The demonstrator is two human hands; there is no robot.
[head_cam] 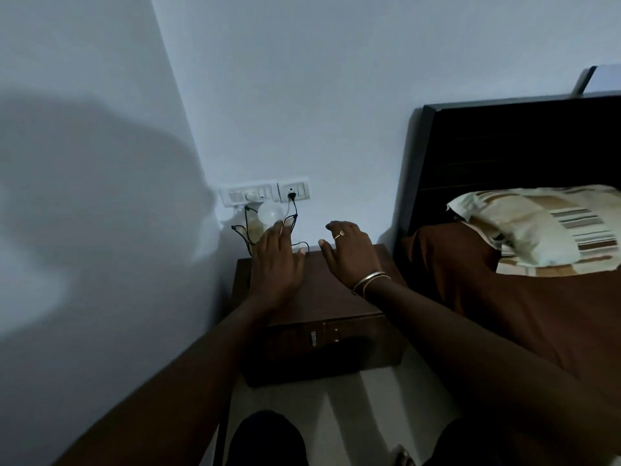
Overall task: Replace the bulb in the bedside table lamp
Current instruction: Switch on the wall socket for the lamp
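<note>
A white round bulb [270, 212] sits at the back left of the dark wooden bedside table [339, 297], close to the wall, on a pale lamp base [254, 228] that is partly hidden. A black cord [294, 210] runs from the lamp up to the wall socket [293, 190]. My left hand [277, 260] reaches forward with its fingers spread, the fingertips just below the bulb; I cannot tell whether they touch it. My right hand [349, 252], with a ring and bangles, hovers over the back of the table, fingers loosely curled and holding nothing.
A white switch panel [248, 195] is on the wall above the lamp. A bed with a dark headboard [504, 146], brown cover and striped pillow [537, 223] stands right of the table. The table's drawer front [332, 338] faces me. The left wall is close.
</note>
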